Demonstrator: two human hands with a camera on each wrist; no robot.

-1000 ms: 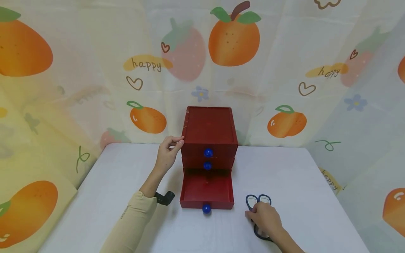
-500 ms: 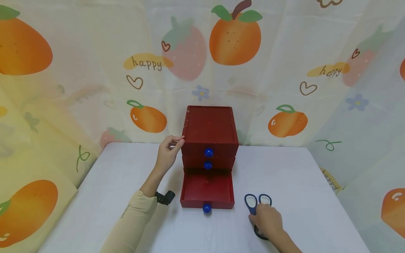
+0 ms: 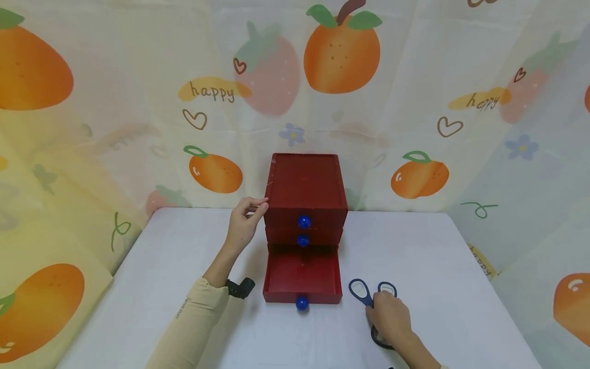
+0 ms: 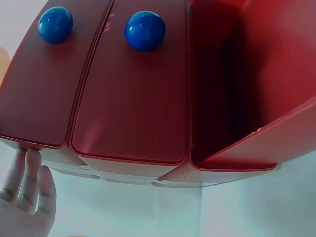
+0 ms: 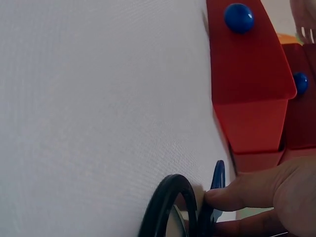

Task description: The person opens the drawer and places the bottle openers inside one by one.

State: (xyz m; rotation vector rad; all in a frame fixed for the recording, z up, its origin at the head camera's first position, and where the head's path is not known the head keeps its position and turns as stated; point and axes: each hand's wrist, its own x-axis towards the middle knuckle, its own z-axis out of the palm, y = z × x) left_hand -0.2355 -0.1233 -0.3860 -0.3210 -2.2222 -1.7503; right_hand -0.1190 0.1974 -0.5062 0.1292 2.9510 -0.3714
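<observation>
A small red drawer cabinet [image 3: 304,179] stands on the table, its lowest drawer [image 3: 301,298] pulled out and empty. Blue ball knobs mark the drawer fronts. My left hand [image 3: 243,223] touches the cabinet's upper left side; in the left wrist view its fingers [image 4: 30,177] reach the edge fairly straight. To the right of the drawer, my right hand [image 3: 391,315] grips a pair of scissors [image 3: 360,292] with dark blue finger loops spread apart beyond the knuckles. A black loop [image 3: 380,339] shows below the hand. The hand hides the scissors' middle.
The white-covered table [image 3: 415,246] backs onto a fruit-print cloth [image 3: 286,61], which also hangs at both sides. A black wrist device [image 3: 240,288] juts from the left wrist beside the drawer.
The scissors' left finger loop has swung left and away from the other loop, closer to the drawer. My right hand has shifted slightly; the left hand stays at the cabinet.
</observation>
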